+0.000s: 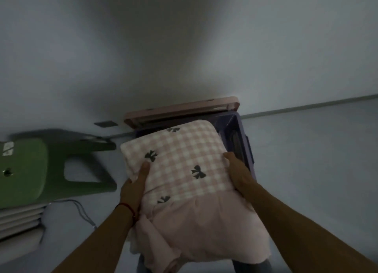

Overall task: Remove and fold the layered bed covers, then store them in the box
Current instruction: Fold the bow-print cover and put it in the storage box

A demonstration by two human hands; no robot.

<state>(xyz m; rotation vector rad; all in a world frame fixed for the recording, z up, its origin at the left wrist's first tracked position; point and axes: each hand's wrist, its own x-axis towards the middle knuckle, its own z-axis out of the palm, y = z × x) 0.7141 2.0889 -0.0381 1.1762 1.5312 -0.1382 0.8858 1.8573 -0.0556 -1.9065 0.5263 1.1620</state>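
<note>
1. Folded pink-and-white gingham bed cover with dark bow prints point(180, 160), head view: held as a thick bundle above the open purple plastic storage box point(243, 137), its far end over the box mouth, its plain pink near layers point(204, 227) hanging toward the person.
2. Box lid, pink plastic point(182, 110): off the box, propped against the wall behind it.
3. Progress, as judged: this cover is folded and about to be stored; lowering it in remains. Box contents are hidden; other covers cannot be told.
4. Left hand point(133, 188): grasps the bundle's left edge, thumb on top.
5. Right hand point(239, 174): grasps the right edge, fingers underneath and hidden.
6. Green plastic stool point(30, 170): on the floor, left of the box.
</note>
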